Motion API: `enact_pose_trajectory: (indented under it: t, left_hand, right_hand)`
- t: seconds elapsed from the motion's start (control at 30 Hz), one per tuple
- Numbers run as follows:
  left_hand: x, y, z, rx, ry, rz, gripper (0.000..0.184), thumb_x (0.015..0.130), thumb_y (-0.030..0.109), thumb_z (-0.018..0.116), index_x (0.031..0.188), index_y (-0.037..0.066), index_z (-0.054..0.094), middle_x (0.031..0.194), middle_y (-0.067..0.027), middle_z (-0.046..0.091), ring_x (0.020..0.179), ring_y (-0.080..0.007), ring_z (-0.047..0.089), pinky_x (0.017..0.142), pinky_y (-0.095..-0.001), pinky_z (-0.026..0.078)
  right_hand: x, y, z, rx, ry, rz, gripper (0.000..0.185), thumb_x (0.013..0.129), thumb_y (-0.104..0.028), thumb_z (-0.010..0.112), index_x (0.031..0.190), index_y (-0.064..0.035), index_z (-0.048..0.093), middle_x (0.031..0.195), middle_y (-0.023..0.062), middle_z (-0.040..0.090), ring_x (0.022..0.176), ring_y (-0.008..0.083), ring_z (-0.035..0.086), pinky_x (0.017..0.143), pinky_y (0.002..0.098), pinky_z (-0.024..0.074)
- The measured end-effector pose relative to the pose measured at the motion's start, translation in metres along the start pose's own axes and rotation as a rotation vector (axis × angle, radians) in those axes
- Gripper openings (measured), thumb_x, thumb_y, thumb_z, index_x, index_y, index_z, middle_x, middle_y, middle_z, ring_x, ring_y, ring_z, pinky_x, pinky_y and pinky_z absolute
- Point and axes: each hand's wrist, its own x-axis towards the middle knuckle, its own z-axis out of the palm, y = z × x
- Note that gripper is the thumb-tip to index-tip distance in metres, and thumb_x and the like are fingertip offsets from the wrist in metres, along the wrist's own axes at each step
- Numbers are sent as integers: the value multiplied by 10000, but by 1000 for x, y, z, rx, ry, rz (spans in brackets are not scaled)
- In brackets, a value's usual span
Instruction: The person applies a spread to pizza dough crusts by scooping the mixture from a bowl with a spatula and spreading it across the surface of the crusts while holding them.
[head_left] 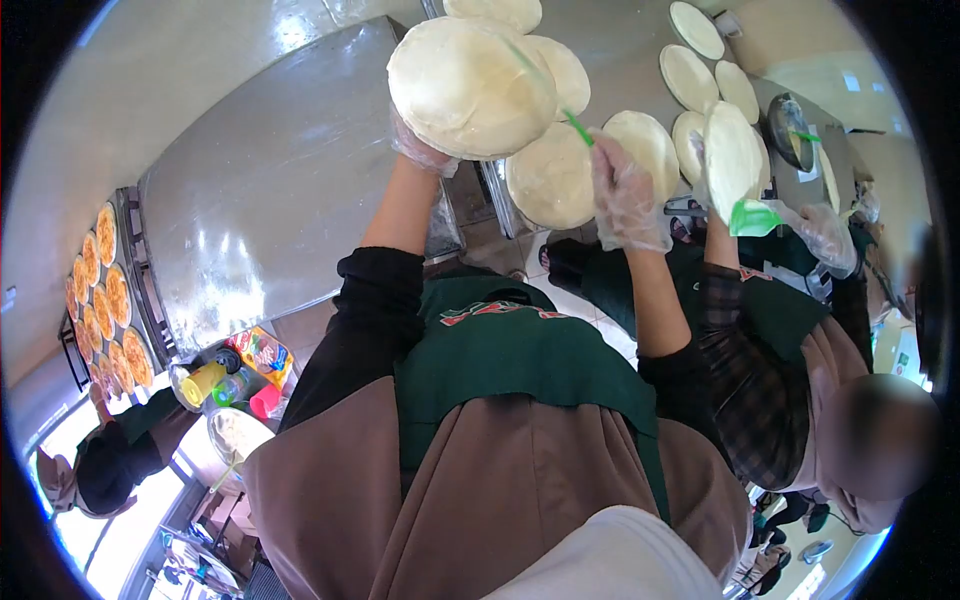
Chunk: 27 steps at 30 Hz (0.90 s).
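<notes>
My left hand (425,150), in a clear plastic glove, is closed under the near edge of a round, pale, cream-coated base (470,85) and holds it up; most of its fingers are hidden beneath. In my right hand (628,195), also gloved, is a thin green spatula (577,127). Its motion-blurred blade lies across the right part of the base's top. Another pale round base (550,178) rests below and to the right, close to my right hand. One more round base (642,150) lies just behind that hand.
A large metal table (270,170) spans the left. At right, a co-worker's gloved hands hold a round base (732,160) and a wide green spatula (753,218). Topped rounds (105,300) sit on a rack at far left. A tub of white cream (240,432) stands lower left.
</notes>
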Motion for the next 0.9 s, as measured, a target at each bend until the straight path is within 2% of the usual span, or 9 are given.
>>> enact_pose_trajectory:
  t: [0.2, 0.3, 0.4, 0.53, 0.6, 0.67, 0.77, 0.83, 0.9]
  left_hand:
    - [9, -7, 4, 149, 64, 25, 503, 941, 388, 346, 1320, 64, 412, 1281, -144, 512, 1141, -297, 527, 927, -457, 480]
    - [11, -8, -5, -233, -99, -65, 542, 934, 439, 325, 1323, 72, 412, 1285, -135, 510, 1138, -300, 527, 927, -457, 475]
    - [12, -10, -6, 214, 90, 161, 581, 920, 481, 309, 1330, 81, 403, 1298, -125, 499, 1146, -298, 519, 933, -468, 464]
    - [16, -4, -5, -31, -23, 85, 583, 920, 485, 308, 1337, 85, 380, 1322, -118, 477, 1173, -288, 499, 950, -467, 449]
    - [16, -1, -7, -206, -132, 38, 574, 925, 477, 303, 1338, 86, 374, 1325, -117, 473, 1181, -285, 493, 954, -463, 447]
    - [18, 0, -11, 1508, -188, 671, 648, 833, 368, 613, 1361, 102, 347, 1328, -92, 477, 1211, -236, 471, 1019, -388, 388]
    - [15, -6, 12, 1186, -87, 581, 558, 929, 467, 320, 1334, 87, 373, 1327, -116, 472, 1185, -273, 493, 948, -428, 459]
    - [16, -8, 24, 1233, -99, 610, 573, 921, 481, 331, 1335, 88, 374, 1325, -115, 474, 1181, -275, 496, 942, -429, 464]
    - [21, -5, 18, 1283, -105, 640, 588, 912, 496, 341, 1335, 88, 375, 1323, -115, 476, 1177, -276, 499, 937, -429, 468]
  right_hand:
    - [-13, -3, 6, -77, -47, 8, 165, 887, -170, 548, 1008, -89, 625, 798, 188, 626, 697, 353, 608, 598, 405, 477]
    - [-35, -15, 11, 8, -91, -80, 172, 873, -147, 563, 1020, -89, 631, 828, 170, 641, 724, 346, 621, 614, 394, 494]
    - [-46, -18, 10, 17, -140, -236, 180, 887, -122, 549, 1033, -46, 622, 805, 154, 642, 695, 256, 632, 619, 329, 483]
    - [-39, -15, 1, 173, -114, 21, 199, 897, -177, 539, 1035, -65, 628, 843, 175, 645, 723, 287, 641, 656, 347, 496]
    - [-27, -5, -1, 168, 15, 128, 212, 914, -149, 522, 1067, -30, 609, 706, 91, 561, 657, 119, 527, 642, 251, 445]
    - [-21, 10, 9, 194, 55, 162, 218, 917, -162, 521, 1062, -27, 611, 689, 80, 536, 641, 113, 503, 637, 247, 440]
    - [-23, 5, 10, 165, 76, 210, 224, 916, -174, 522, 1048, -21, 618, 695, 87, 543, 644, 123, 512, 649, 254, 444]
    - [-30, -2, 12, 109, 61, 229, 224, 912, -172, 523, 1039, -17, 623, 717, 106, 576, 663, 139, 546, 664, 266, 454]
    - [-39, -4, 18, 43, 79, 95, 211, 898, -187, 527, 1023, -48, 624, 851, 201, 642, 792, 350, 637, 694, 385, 495]
